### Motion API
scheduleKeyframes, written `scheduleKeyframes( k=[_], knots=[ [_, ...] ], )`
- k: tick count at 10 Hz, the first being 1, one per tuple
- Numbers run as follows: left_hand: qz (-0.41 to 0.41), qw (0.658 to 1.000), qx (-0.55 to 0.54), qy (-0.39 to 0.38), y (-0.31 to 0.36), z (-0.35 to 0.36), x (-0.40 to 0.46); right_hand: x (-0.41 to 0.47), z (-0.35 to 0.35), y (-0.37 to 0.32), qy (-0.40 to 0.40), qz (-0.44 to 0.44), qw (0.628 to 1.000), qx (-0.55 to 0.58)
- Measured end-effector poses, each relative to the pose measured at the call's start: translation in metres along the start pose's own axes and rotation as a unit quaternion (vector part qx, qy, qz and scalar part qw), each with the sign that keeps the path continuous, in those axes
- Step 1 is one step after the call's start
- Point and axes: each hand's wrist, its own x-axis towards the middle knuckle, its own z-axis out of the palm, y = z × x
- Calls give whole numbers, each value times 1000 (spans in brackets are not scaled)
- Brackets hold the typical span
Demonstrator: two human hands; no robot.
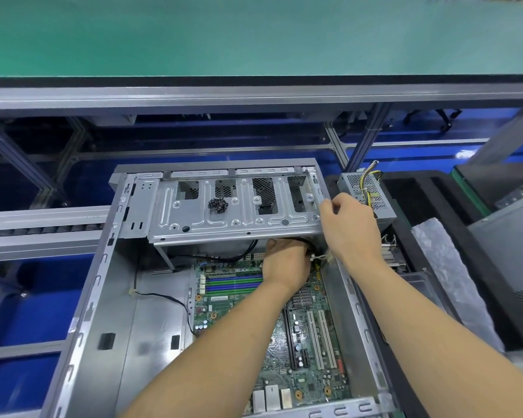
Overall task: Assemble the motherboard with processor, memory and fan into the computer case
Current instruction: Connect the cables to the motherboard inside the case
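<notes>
The grey computer case [103, 297] lies open on its side, with the green motherboard [311, 342] inside at the right. Blue and green memory slots [233, 283] show near the board's far end. My left hand [287, 260] reaches under the drive cage [233, 221] and grips a bundle of black cables [310, 244] there. My right hand [351, 224] is at the cage's right end, with curled fingers on the case's right wall beside a white connector [326, 257]; what it holds is hidden. A pile of dark screws [218, 205] lies on top of the cage.
A power supply [366, 194] with yellow and black wires sits right of the case. Bubble wrap [447, 273] and black foam trays [405, 188] lie further right. A thin black cable [163, 297] runs across the case floor. A green conveyor belt [254, 34] runs behind, roller rails at left.
</notes>
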Motion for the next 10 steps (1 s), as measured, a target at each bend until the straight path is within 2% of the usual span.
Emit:
scheduleKeyframes(
  k=[4, 10],
  knots=[
    [-22, 999, -50, -8, 4, -4, 0, -1, -2, -2, -3, 5, 1000, 6],
    [-10, 999, -41, 4, 5, -4, -4, -2, -4, -4, -8, 9, 1000, 15]
  ],
)
